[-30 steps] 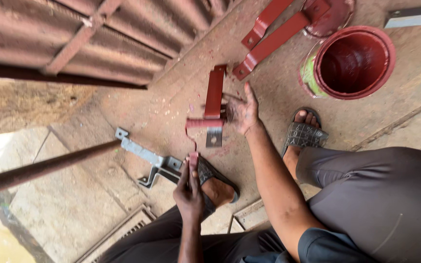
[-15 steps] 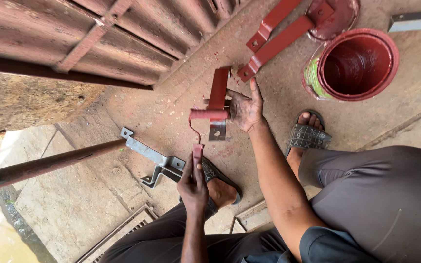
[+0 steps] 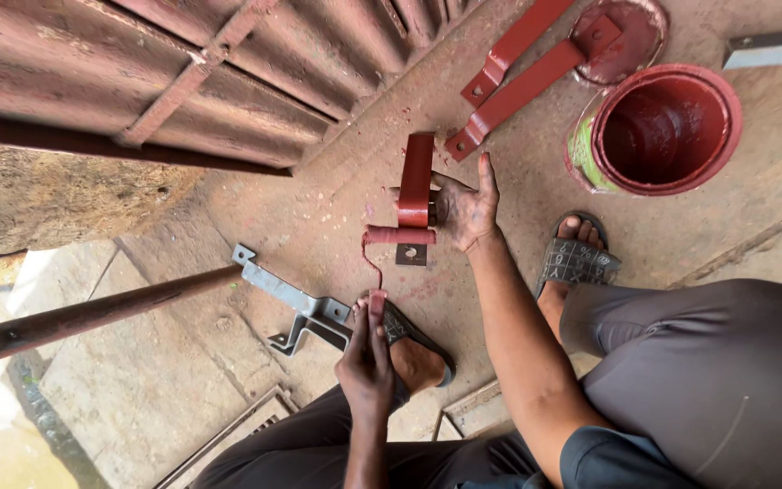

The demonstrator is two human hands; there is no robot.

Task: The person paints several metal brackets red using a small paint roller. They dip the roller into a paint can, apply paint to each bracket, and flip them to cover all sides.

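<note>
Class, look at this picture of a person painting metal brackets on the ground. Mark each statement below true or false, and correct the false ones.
1. The left hand holds a small red paint roller. True.
2. The right hand steadies the red-painted metal bracket under the roller. True.
3. The round paint tin holds blue paint. False: it holds red paint.
4. The grey unpainted metal bracket lies inside the tin. False: it lies on the ground by the left foot.
5. The person is barefoot. False: sandals are on both feet.
</note>
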